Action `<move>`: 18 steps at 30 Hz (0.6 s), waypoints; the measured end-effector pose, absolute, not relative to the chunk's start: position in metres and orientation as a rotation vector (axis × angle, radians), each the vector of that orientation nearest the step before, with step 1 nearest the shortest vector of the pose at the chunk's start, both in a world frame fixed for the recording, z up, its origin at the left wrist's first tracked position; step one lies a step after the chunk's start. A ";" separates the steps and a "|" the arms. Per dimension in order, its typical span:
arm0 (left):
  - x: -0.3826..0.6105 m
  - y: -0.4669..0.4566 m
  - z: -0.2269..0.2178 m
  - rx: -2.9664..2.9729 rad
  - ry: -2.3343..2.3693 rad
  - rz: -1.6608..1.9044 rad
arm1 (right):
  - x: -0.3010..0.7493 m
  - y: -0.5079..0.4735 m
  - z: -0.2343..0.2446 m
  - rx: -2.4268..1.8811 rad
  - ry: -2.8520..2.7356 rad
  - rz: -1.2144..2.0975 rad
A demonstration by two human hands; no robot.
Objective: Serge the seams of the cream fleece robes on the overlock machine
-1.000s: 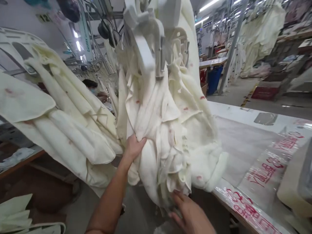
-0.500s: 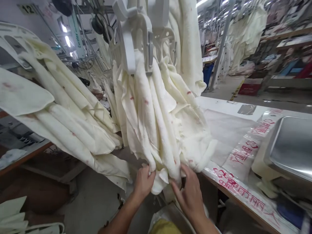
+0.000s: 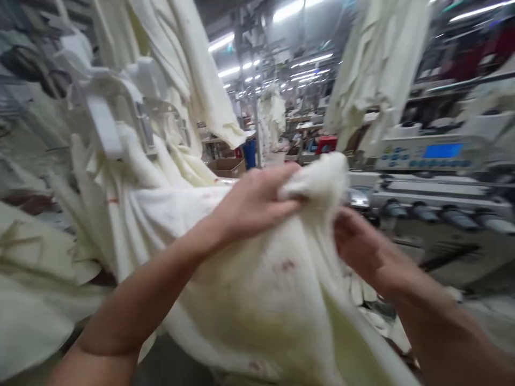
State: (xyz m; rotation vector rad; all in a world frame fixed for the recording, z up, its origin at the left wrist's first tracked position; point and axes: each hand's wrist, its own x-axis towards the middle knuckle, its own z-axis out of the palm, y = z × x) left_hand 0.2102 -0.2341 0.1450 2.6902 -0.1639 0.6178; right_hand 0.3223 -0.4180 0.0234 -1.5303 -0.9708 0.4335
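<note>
Gripping cloth [image 3: 281, 300] with left hand [image 3: 253, 203], fisted tight on its bunched top, held up mid-view, far end clipped in hanger [image 3: 104, 120] at left. Touching cloth's right edge with right hand [image 3: 358, 246]; fingers hidden, cannot tell grip. Machine [image 3: 434, 161] behind.

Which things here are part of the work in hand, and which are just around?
In hand: cream fabric bundle, gripped by left hand, right hand against it; white clamp holding it.
Just around: machine with blue screen, blue bin, cardboard box, other hanging fabric.
</note>
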 end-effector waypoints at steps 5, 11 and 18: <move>0.243 -0.195 0.138 2.651 0.019 0.821 | 0.337 -0.441 -0.028 -1.477 -1.036 0.942; 0.244 -0.186 0.111 2.526 0.032 0.602 | 0.284 -0.380 -0.085 -1.017 -0.929 1.021; 0.225 -0.151 0.120 2.717 -0.080 0.472 | 0.306 -0.438 -0.060 -1.664 -0.767 0.784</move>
